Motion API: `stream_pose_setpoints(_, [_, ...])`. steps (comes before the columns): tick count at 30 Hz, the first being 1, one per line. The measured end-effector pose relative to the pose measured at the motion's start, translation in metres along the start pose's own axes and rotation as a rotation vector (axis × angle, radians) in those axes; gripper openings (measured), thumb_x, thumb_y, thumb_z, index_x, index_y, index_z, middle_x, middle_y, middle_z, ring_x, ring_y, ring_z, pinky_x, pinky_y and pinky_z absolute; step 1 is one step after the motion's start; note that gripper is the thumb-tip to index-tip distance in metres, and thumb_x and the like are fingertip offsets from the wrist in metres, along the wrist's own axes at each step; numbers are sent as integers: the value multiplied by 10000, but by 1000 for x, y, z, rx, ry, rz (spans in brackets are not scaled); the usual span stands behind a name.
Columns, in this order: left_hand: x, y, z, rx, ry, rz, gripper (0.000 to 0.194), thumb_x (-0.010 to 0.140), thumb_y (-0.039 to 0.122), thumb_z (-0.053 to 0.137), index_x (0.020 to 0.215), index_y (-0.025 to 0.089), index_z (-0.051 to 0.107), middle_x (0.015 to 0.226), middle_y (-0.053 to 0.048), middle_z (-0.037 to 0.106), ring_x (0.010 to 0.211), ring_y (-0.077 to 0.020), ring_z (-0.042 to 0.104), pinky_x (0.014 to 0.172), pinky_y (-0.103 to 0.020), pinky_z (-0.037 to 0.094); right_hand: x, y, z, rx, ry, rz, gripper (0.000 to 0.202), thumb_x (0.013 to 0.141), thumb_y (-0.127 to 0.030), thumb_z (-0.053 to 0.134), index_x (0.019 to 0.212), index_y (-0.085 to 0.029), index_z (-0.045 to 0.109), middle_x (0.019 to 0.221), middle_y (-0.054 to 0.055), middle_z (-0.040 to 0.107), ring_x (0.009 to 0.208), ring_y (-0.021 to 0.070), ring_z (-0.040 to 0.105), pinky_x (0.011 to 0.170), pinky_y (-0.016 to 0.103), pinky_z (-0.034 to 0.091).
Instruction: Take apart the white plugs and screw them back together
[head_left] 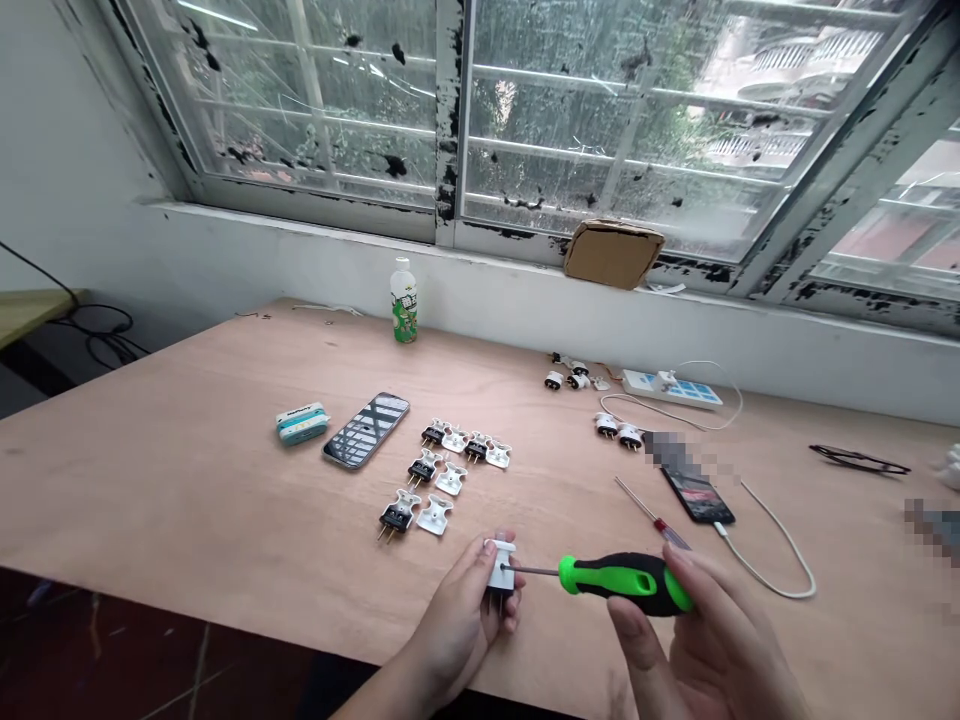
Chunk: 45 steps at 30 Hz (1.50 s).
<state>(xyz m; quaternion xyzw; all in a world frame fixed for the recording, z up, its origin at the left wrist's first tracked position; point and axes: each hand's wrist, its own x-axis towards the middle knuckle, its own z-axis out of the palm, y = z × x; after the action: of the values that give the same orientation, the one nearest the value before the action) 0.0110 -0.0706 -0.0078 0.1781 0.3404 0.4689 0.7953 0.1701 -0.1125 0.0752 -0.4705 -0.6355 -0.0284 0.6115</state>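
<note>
Near the table's front edge, my left hand (469, 605) is closed around a white and black electrical plug (501, 556), its prongs pointing down. My right hand (701, 635) grips the end of a green and black screwdriver (626, 583) between thumb and fingers. The screwdriver lies level, and its thin shaft meets the small hole in the plug's white face. Beyond my left hand, several opened plugs sit in rows, among them a black-bodied plug half (397, 514) with prongs and a loose white plug cover (435, 514).
A second screwdriver (664, 528), a charging phone (694, 485) and glasses (859, 460) lie to the right. Farther back are assembled plugs (619, 431) and a power strip (675, 391). Leftward are another phone (367, 430), a small teal and white pack (302, 424) and a bottle (404, 305).
</note>
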Motion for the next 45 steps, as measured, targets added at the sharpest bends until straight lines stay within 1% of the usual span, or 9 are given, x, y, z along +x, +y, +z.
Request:
stream_pose_setpoints(6, [-2,2,1,-6,-4,-20,468,890,463,619,1230,157,523,788,-36,633,613,-121,550,554,-234,372,-2,-13,8,100,70,216,426,893,-161,618,1319,-185,610,1131,120,702,1047,277,700,889,435,604])
stream_pose_setpoints(11, [-3,3,2,-6,0,-12,459,905,449,600,1236,143,513,784,-40,631,612,-124,549,552,-234,374,2,-19,12,61,138,186,474,773,-124,764,1230,-218,676,1115,99,671,960,240,691,775,340,612])
stream_pose_setpoints(16, [-3,3,0,-31,-3,-18,396,945,412,536,1231,141,494,786,-41,620,603,-123,550,544,-232,373,2,-17,8,155,59,244,398,873,-143,652,1269,-183,649,1162,126,673,1016,238,698,867,362,606])
stream_pose_setpoints(21, [-1,2,0,-36,1,-9,351,979,380,467,1230,135,477,786,-45,611,597,-123,546,543,-235,366,-2,-18,10,114,70,253,479,817,-122,720,1278,-229,649,1148,95,686,953,238,723,799,346,631])
stream_pose_setpoints(25, [-2,4,1,-26,-11,-14,341,984,375,457,1219,130,480,801,-51,612,595,-120,541,543,-235,367,-3,-17,10,129,17,218,438,908,-162,605,1344,-205,598,1164,119,676,1064,257,693,864,381,622])
stream_pose_setpoints(31, [-3,4,1,-30,-25,-12,343,978,359,476,1230,125,485,845,-62,623,615,-121,556,553,-237,381,-2,-12,5,115,-69,119,577,815,-68,700,1346,-263,588,1176,93,678,1002,207,709,758,278,645])
stream_pose_setpoints(36, [-2,4,2,8,-19,-9,327,990,348,453,1219,118,499,837,-62,627,603,-114,547,546,-232,384,0,-27,12,223,31,252,460,903,-87,596,1331,-253,563,1137,94,721,1050,246,716,814,386,641])
stream_pose_setpoints(40, [-3,4,2,18,-22,-15,322,994,343,443,1216,118,506,835,-65,630,600,-113,547,544,-230,384,4,-25,18,250,59,128,366,897,-118,604,1235,-257,625,1203,112,666,1098,267,678,783,400,638])
stream_pose_setpoints(45, [-3,6,2,10,-19,-14,322,990,330,452,1218,108,501,823,-71,630,606,-122,557,543,-232,385,10,-20,15,128,86,16,494,797,-79,730,1242,-280,656,1153,69,636,1048,188,649,756,255,609])
